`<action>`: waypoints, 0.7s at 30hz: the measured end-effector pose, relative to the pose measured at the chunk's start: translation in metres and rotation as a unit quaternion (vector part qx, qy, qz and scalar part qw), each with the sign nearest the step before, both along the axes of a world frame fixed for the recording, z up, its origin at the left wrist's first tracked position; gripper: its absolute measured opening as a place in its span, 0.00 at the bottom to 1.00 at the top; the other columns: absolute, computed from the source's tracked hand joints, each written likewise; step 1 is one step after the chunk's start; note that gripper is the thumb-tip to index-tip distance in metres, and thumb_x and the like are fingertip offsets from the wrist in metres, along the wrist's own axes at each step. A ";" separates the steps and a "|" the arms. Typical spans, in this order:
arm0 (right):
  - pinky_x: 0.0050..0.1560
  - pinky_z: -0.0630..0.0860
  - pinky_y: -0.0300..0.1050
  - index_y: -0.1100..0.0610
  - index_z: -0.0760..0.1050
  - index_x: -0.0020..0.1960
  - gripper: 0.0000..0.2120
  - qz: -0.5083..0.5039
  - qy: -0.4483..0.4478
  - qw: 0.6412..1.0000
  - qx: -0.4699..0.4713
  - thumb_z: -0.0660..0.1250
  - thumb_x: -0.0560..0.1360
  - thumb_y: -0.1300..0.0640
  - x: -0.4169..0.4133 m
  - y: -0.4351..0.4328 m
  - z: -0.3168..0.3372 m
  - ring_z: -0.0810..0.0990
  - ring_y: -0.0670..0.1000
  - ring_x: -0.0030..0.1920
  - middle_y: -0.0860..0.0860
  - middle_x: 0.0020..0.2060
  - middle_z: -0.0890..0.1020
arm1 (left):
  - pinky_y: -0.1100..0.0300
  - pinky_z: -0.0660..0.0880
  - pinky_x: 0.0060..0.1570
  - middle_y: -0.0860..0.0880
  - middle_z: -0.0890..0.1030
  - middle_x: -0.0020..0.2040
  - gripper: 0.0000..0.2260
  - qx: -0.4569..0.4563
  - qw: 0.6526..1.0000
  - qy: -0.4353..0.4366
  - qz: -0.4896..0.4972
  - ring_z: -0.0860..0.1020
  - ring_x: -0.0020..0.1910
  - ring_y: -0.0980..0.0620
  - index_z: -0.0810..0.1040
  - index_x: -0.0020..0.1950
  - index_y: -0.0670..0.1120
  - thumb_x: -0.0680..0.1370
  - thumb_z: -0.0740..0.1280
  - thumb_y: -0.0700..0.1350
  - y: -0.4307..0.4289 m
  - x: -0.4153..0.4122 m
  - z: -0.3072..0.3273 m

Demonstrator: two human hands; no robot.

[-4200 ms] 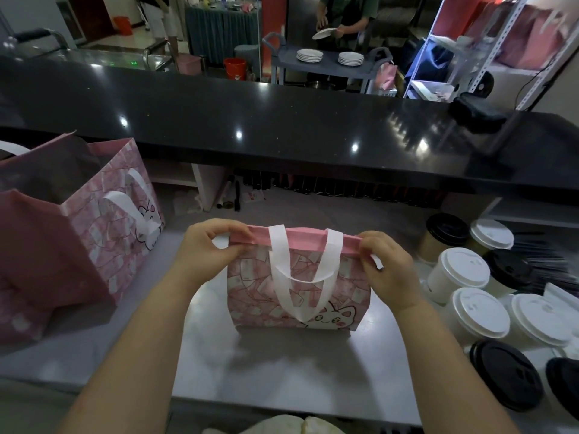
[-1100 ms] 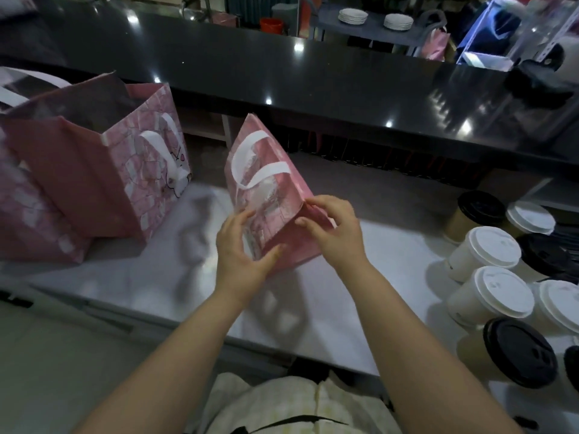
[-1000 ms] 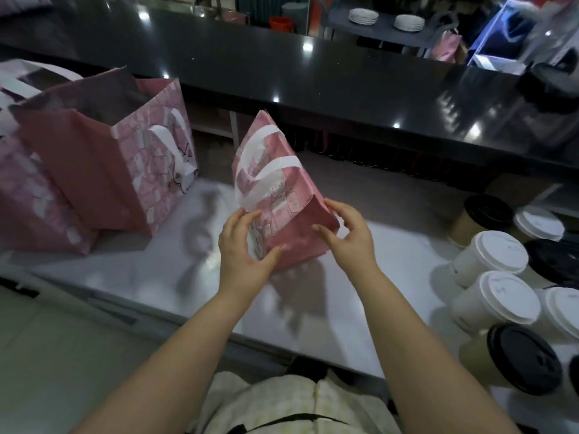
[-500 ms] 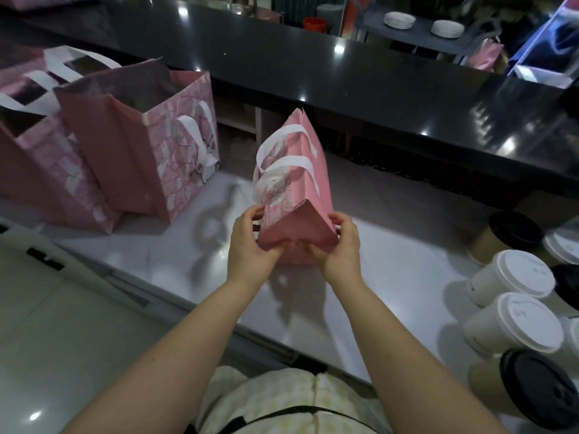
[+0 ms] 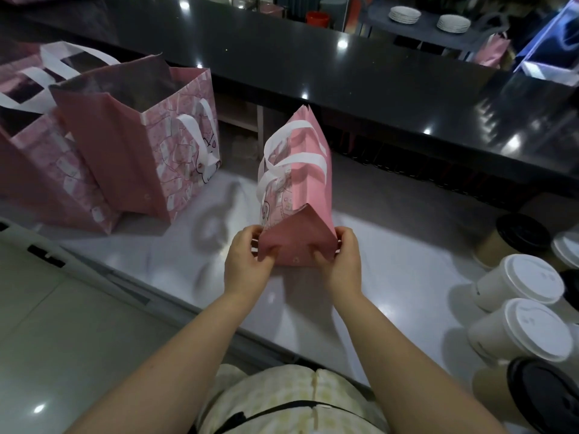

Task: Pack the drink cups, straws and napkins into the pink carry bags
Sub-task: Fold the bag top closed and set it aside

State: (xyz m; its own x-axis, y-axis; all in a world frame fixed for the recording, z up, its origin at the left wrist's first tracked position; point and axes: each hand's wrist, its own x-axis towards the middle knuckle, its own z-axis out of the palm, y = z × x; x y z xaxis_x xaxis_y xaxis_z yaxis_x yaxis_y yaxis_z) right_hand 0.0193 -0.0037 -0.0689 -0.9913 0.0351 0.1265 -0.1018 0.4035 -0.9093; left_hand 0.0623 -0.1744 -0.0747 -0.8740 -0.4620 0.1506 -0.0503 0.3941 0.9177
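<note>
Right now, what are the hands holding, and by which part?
The small pink carry bag, by its near end panel: left hand pinches the left edge, right hand the right edge.

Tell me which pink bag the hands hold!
At the pale grey worktop below the black counter, the left hand and right hand pinch a small pink bag with white handles. Unlike the two open pink bags leftward, it is folded flat.
</note>
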 end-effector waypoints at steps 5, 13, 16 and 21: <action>0.46 0.76 0.53 0.52 0.71 0.49 0.12 -0.017 0.005 1.000 0.008 0.72 0.70 0.57 -0.003 -0.004 0.001 0.76 0.51 0.45 0.49 0.45 0.77 | 0.61 0.71 0.36 0.55 0.78 0.40 0.11 -0.003 0.999 -0.031 0.025 0.77 0.38 0.59 0.71 0.39 0.58 0.72 0.72 0.47 -0.006 -0.007 -0.003; 0.42 0.74 0.54 0.51 0.69 0.43 0.10 -0.029 -0.048 0.998 0.034 0.68 0.70 0.63 0.004 0.009 -0.014 0.74 0.52 0.39 0.52 0.41 0.76 | 0.67 0.72 0.38 0.53 0.79 0.43 0.12 0.012 0.997 -0.074 -0.013 0.77 0.40 0.59 0.74 0.42 0.54 0.71 0.70 0.37 -0.009 0.003 -0.017; 0.39 0.71 0.52 0.50 0.68 0.38 0.11 -0.049 -0.052 0.997 0.025 0.67 0.70 0.64 0.000 0.005 -0.011 0.71 0.51 0.35 0.49 0.35 0.75 | 0.72 0.67 0.35 0.56 0.77 0.37 0.14 0.006 0.997 -0.075 0.001 0.75 0.37 0.64 0.72 0.37 0.54 0.70 0.68 0.34 -0.011 -0.001 -0.013; 0.38 0.71 0.46 0.50 0.70 0.38 0.10 -0.059 -0.091 0.994 0.026 0.68 0.69 0.63 0.001 0.010 -0.016 0.73 0.49 0.35 0.49 0.34 0.76 | 0.67 0.72 0.37 0.56 0.78 0.39 0.12 -0.010 0.996 -0.089 -0.018 0.77 0.38 0.61 0.74 0.39 0.54 0.71 0.69 0.37 -0.015 0.001 -0.015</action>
